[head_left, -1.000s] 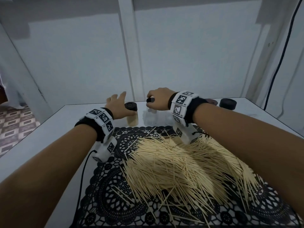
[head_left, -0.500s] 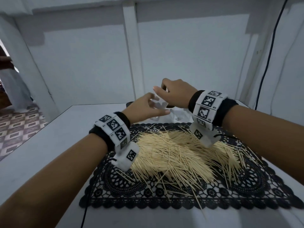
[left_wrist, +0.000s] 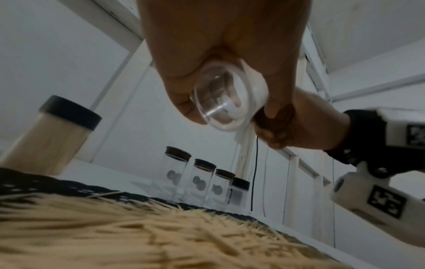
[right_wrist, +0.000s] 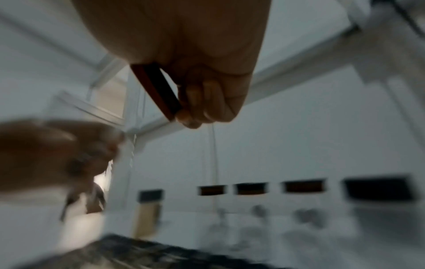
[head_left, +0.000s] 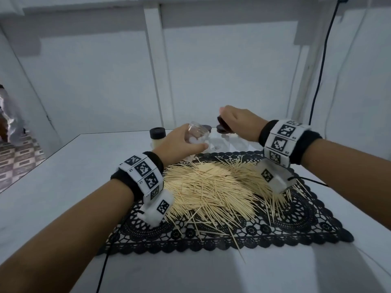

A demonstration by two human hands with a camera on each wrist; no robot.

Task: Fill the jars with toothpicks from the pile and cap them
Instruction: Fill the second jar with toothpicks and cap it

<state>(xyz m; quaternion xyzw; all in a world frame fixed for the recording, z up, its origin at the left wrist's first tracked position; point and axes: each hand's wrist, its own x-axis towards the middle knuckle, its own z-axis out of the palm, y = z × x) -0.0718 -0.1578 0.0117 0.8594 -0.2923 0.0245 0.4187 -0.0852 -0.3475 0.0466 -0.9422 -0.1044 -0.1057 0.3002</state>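
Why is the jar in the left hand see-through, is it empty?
Yes, empty. The jar in the left hand shows only clear glass, no toothpicks, and its lid is off, in the right hand.

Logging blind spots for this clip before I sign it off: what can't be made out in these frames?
- Empty jar, head view: the left hand wraps its body.
- Cap, head view: the right hand covers most of it; the right wrist view is motion-blurred.
- Small grey items inside the capped jars, left wrist view: too small to identify.
- Filled jar, left wrist view: blurred, base cut off by the mat.
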